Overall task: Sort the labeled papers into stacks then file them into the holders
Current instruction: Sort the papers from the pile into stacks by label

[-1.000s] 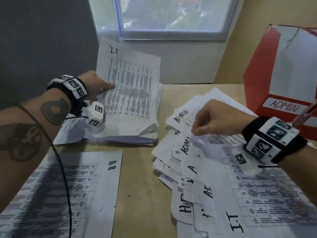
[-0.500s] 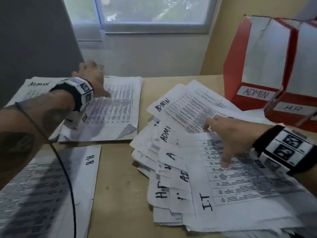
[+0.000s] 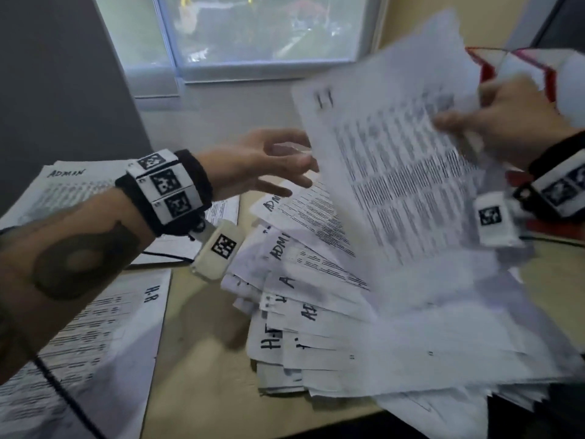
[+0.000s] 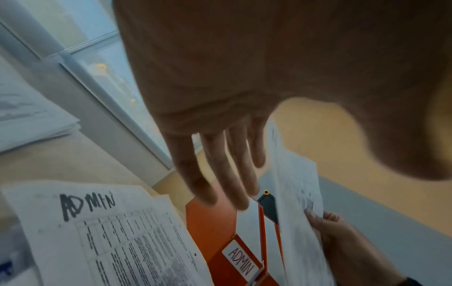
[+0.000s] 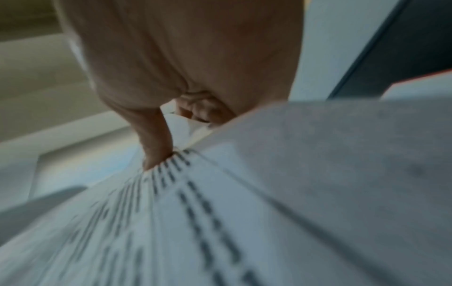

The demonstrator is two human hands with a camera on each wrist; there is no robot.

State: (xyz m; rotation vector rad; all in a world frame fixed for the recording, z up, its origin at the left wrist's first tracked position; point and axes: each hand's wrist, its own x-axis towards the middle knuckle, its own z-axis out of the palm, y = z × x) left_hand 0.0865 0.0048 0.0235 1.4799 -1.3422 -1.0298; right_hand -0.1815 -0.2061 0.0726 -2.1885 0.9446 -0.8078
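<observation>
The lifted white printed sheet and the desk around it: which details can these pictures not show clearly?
- Lifted white printed sheet: head view, its handwritten label and its rows are smeared by motion.
- Right hand pinching it: right wrist view, the sheet covers most fingers.
- Red cardboard file holders: head view, sheet and hand hide their labels.
- Open left hand: left wrist view, whether it touches the sheet.

Lifted sheet point(image 3: 395, 172): thin matt white paper w/ black print, edge crumpled. Loose pile point(image 3: 332, 327): same paper, creased. Desk point(image 3: 202, 359): smooth matt tan wood-look top. Holder point(image 4: 215, 232): orange-red, smooth, slight sheen; white paper label.
</observation>
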